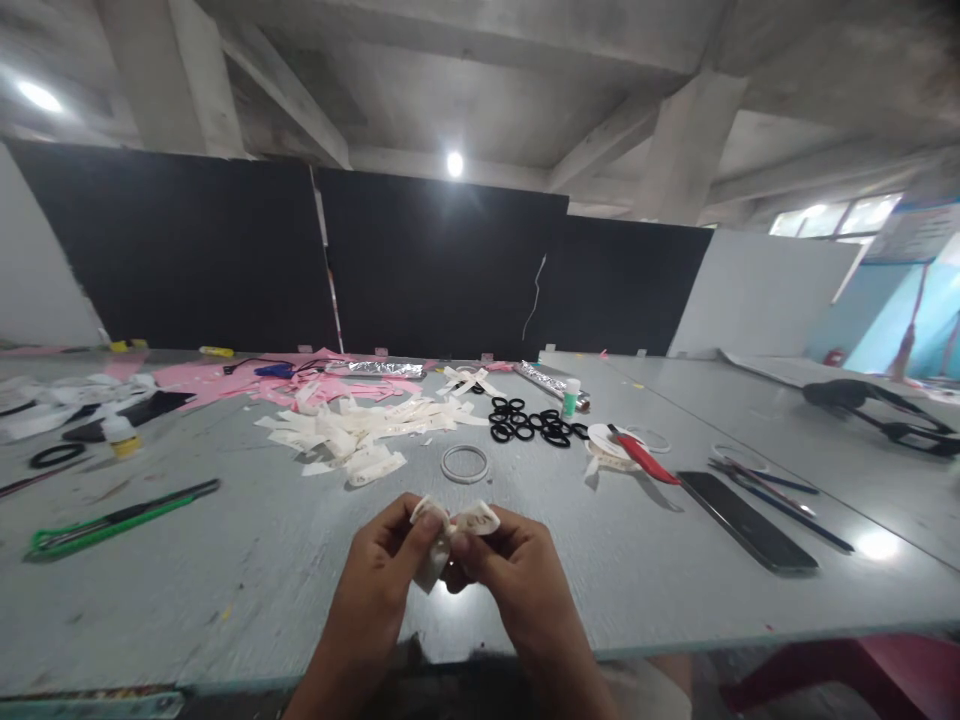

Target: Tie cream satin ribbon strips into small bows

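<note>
My left hand [386,570] and my right hand [510,570] meet above the table's near edge, both closed on one cream ribbon piece [433,565] with printed marks. The ribbon looks folded or crossed in the middle, with ends sticking up left and right; the part between my fingertips is hidden. Just beyond my hands lies a pale ring [465,464]. Behind it are a pile of cream ribbon strips [352,430] on the left and several black rings [525,420] on the right.
A green cutter [124,520] and a glue bottle [120,437] lie left. On the right are a ribbon roll [611,450], a red-handled tool [645,455], a phone [746,520], tweezers [780,495] and a black headset-like object [885,410]. Pink strips [217,378] lie farther back.
</note>
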Motion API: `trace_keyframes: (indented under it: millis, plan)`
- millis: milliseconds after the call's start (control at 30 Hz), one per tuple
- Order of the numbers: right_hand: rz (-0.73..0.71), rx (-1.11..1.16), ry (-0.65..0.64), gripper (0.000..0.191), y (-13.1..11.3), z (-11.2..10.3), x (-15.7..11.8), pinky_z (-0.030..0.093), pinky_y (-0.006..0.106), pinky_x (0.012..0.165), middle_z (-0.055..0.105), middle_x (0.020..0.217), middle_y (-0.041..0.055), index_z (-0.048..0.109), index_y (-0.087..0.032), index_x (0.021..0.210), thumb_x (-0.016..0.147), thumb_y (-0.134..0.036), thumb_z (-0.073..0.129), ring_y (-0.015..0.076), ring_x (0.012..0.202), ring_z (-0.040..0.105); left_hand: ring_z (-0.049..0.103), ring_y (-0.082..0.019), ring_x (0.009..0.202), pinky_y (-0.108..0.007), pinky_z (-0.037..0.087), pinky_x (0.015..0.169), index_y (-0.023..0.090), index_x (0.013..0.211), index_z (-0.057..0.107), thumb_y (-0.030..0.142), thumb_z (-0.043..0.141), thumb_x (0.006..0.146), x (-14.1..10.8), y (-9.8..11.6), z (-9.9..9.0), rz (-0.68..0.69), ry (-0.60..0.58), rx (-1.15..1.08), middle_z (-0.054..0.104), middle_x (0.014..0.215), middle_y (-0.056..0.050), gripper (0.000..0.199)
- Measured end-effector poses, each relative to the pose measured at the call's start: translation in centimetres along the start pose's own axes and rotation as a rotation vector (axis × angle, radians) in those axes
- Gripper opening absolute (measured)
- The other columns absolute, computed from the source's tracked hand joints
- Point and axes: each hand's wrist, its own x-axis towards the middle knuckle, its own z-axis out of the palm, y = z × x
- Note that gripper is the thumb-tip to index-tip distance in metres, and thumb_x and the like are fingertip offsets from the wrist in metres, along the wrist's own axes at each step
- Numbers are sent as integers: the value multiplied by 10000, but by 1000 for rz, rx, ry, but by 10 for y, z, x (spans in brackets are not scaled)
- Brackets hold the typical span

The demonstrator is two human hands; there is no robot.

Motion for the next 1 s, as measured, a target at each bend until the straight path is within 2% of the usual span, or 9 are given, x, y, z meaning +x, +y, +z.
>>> trace_keyframes:
  millis: [100,200,300,367,467,600,800,900,1000]
  plan:
    - [4,7,-39,354,3,-4,1,481,256,546,614,619,43,663,-111,735,753,-464,672,128,553,559,486,-98,539,-214,408,529,164,735,535,413,551,850,3,-5,-3,-8,-2,-3,525,604,23,275]
    - [-39,-78,-21,346,4,-7,-1,486,264,569,631,686,50,652,-127,797,823,-465,586,136,597,569,494,-97,541,-206,402,533,164,724,539,419,554,845,5,-4,-5,11,43,89,532,594,23,283]
    - [-139,-351,111,278,7,-5,-7,493,277,652,648,806,45,625,-161,884,751,-400,680,161,710,593,457,-84,544,-184,376,521,161,682,530,412,590,817,6,-2,-4,58,136,170,497,581,35,291]
    - [-243,-572,243,320,11,-1,-10,491,297,727,640,883,44,604,-181,937,690,-331,741,184,800,597,436,-80,555,-175,364,517,160,668,523,406,607,800,7,-2,-4,79,187,188,478,589,39,292]
    - [-442,-800,335,214,17,3,-12,479,317,764,609,914,50,593,-199,921,742,-259,695,197,864,578,418,-78,547,-172,358,505,161,654,506,412,616,786,10,-5,-3,81,226,168,459,582,45,304]
    - [-611,-923,343,28,22,6,-9,459,315,732,593,871,48,604,-212,855,835,-195,593,192,848,556,467,-90,555,-188,401,535,165,679,509,433,600,794,13,-9,-2,54,207,107,504,593,37,305]
    - [-695,-916,382,84,28,1,-5,427,320,699,588,773,28,549,-194,800,829,-115,554,184,777,532,477,-89,532,-194,405,524,165,693,511,444,607,788,13,-13,-3,-1,136,42,514,585,38,309]
    - [-744,-973,337,94,28,-2,-8,417,327,698,584,751,23,559,-196,809,840,-109,547,182,758,522,490,-90,524,-196,402,516,168,703,504,444,590,804,13,-17,-3,-30,119,8,520,585,36,306]
    - [-743,-1019,291,85,27,-3,-10,425,332,703,588,796,35,589,-202,896,851,-133,565,185,778,526,480,-88,526,-198,399,516,170,715,498,434,581,817,12,-19,-2,-33,101,-32,516,596,36,294]
